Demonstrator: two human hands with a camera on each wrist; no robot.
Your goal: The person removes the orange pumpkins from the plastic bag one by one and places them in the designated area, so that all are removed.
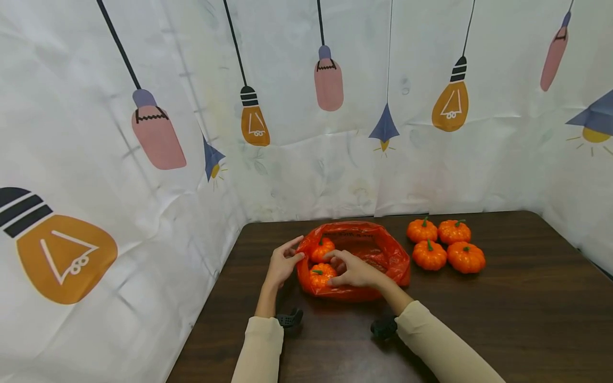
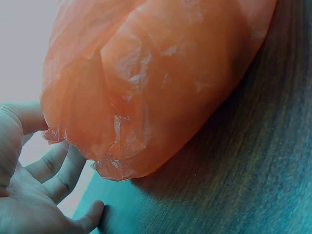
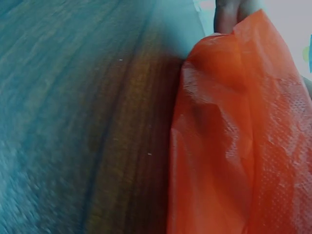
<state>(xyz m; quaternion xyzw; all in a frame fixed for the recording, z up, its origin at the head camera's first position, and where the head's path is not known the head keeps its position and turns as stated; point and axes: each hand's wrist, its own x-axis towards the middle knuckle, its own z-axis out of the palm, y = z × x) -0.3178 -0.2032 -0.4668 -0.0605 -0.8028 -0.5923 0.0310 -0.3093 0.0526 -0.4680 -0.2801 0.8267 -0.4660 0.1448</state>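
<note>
In the head view a red plastic bag (image 1: pixel 396 260) sits on the table with its mouth spread wide. Two small orange pumpkins are inside at its left: a farther pumpkin (image 1: pixel 320 252) and a nearer pumpkin (image 1: pixel 318 277). My left hand (image 1: pixel 281 264) pinches the bag's left rim between thumb and finger; its other fingers are spread, as the left wrist view shows beside the bag (image 2: pixel 161 78). Reaching over the near rim, my right hand (image 1: pixel 355 270) has its curled fingers and thumb around the right side of the nearer pumpkin. The right wrist view mostly shows the bag's outside (image 3: pixel 219 146).
Right of the bag, several more orange pumpkins (image 1: pixel 430 255) stand grouped on the dark wooden table (image 1: pixel 527 314). A white cloth (image 1: pixel 297 181) printed with lamps hangs behind and to the left. Black devices (image 1: pixel 289 318) are worn at both wrists.
</note>
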